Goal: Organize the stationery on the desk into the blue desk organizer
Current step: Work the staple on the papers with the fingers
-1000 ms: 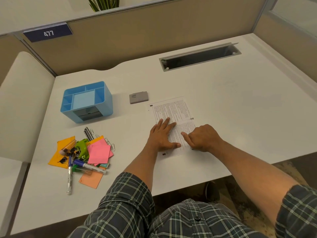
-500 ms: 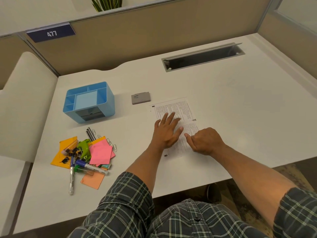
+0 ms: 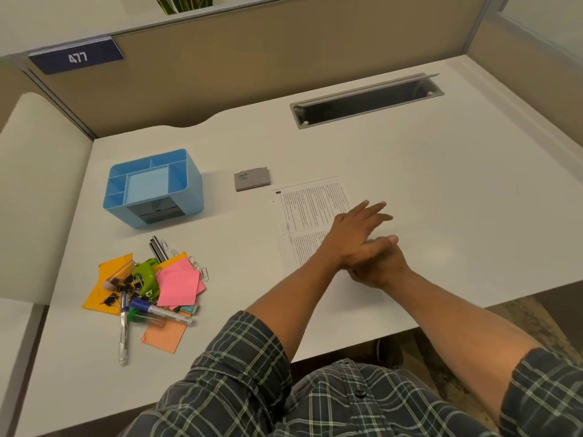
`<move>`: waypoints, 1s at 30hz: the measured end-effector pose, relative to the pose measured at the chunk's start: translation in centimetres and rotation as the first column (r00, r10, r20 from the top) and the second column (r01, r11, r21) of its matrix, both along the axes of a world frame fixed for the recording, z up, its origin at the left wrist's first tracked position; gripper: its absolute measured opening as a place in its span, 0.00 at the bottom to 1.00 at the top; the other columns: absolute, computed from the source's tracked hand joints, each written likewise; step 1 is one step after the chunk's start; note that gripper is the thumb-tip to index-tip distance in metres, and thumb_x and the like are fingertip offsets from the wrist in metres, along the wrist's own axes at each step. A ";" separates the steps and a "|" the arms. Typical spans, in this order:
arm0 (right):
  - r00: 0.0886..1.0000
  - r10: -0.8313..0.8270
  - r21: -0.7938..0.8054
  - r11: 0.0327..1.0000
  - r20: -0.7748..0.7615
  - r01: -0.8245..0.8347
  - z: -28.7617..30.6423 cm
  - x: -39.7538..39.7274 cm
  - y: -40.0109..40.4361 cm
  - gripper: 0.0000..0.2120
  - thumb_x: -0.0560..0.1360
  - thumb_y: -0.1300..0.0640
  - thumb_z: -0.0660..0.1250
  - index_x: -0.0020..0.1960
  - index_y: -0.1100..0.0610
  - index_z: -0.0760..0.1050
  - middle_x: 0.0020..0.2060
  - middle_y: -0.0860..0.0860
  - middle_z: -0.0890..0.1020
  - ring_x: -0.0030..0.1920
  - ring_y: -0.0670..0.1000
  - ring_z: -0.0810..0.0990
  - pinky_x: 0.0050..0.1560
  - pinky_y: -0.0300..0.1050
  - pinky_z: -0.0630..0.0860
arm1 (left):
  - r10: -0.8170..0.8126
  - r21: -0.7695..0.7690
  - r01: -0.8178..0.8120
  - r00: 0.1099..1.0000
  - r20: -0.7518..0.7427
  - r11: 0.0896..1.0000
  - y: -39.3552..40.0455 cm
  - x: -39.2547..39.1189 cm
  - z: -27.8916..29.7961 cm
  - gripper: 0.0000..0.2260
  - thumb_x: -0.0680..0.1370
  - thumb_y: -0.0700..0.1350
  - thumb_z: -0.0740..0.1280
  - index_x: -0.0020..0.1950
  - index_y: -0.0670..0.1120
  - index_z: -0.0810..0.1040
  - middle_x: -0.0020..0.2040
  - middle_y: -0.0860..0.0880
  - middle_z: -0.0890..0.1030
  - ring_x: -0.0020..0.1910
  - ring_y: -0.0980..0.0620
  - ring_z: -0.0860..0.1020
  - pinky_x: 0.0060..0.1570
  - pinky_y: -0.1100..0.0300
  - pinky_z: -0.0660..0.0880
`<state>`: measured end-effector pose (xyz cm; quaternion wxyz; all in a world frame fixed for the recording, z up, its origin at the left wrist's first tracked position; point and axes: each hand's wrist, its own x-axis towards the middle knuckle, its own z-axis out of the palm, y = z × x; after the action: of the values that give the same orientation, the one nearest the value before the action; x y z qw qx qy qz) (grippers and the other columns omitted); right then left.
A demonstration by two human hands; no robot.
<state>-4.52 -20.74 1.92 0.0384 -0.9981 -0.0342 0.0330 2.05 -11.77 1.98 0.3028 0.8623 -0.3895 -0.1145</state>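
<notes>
The blue desk organizer [image 3: 195, 197] stands empty at the back left of the white desk. In front of it lies a pile of stationery: pink sticky notes [image 3: 178, 285], orange notes [image 3: 105, 283], a green stapler [image 3: 145, 274], a white marker [image 3: 162, 312], black pens [image 3: 157, 250], binder clips [image 3: 124, 283] and paper clips [image 3: 202, 269]. A grey box [image 3: 252, 179] lies right of the organizer. My left hand [image 3: 355, 233] hovers with spread fingers over a printed sheet [image 3: 310, 209]. It crosses over my right hand [image 3: 383, 268], which lies partly hidden beneath. Neither hand holds anything.
A long cable slot [image 3: 366, 100] with its lid raised is cut into the desk at the back right. Beige partition walls close the back and sides. The desk's front edge [image 3: 353, 339] runs just above my lap.
My left hand has lifted off the sheet and swung right, crossing over my right hand. The right hand has stayed near the sheet's lower right corner.
</notes>
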 end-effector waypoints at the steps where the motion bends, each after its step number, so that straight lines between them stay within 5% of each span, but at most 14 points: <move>1: 1.000 0.001 -0.020 1.000 -0.004 -0.001 0.1 0.0 0.0 0.20 0.83 0.46 0.57 0.72 0.53 0.68 0.60 0.53 0.81 0.57 0.51 0.80 0.60 0.45 0.73 | -0.017 0.021 0.017 1.000 0.007 1.000 0.1 0.1 0.0 0.29 0.78 0.67 0.50 0.73 0.55 0.70 0.80 0.55 0.60 0.80 0.52 0.53 0.74 0.39 0.54; 8: 0.998 -0.032 -0.039 0.999 -0.046 0.030 0.0 -0.2 0.0 0.21 0.83 0.45 0.56 0.73 0.53 0.67 0.60 0.52 0.80 0.58 0.50 0.79 0.60 0.43 0.72 | -0.068 0.078 0.069 0.998 -0.020 0.995 -0.2 0.1 0.2 0.35 0.73 0.70 0.46 0.73 0.54 0.71 0.81 0.54 0.59 0.80 0.51 0.52 0.74 0.40 0.53; 22: 0.999 -0.049 0.059 0.997 0.010 0.048 -0.1 -0.8 0.3 0.19 0.82 0.48 0.59 0.69 0.55 0.71 0.54 0.55 0.82 0.52 0.52 0.82 0.56 0.46 0.75 | -0.054 0.122 0.047 0.997 0.051 0.991 -0.2 0.0 0.2 0.32 0.76 0.69 0.49 0.72 0.54 0.71 0.80 0.52 0.62 0.80 0.49 0.54 0.74 0.40 0.55; 27: 0.993 0.006 0.145 0.989 0.119 -0.024 -0.2 -1.4 -0.3 0.18 0.78 0.53 0.66 0.64 0.62 0.76 0.48 0.60 0.83 0.43 0.57 0.84 0.42 0.50 0.80 | -0.005 0.057 -0.001 0.996 0.089 0.998 0.2 -0.5 0.4 0.27 0.79 0.67 0.51 0.69 0.54 0.74 0.77 0.51 0.67 0.77 0.48 0.60 0.73 0.42 0.58; 30: 0.963 0.123 0.090 0.985 0.242 -0.148 0.3 -0.5 -1.3 0.18 0.77 0.52 0.58 0.46 0.63 0.82 0.29 0.57 0.81 0.24 0.57 0.79 0.25 0.45 0.76 | 0.089 -0.017 -0.088 0.990 0.112 0.996 1.1 0.1 0.7 0.28 0.78 0.67 0.49 0.66 0.53 0.77 0.72 0.50 0.73 0.72 0.49 0.67 0.68 0.44 0.63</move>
<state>-4.98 -22.01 2.22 0.0851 -0.9868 -0.1086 -0.0847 2.13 -10.69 2.66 0.2901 0.8820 -0.3679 -0.0498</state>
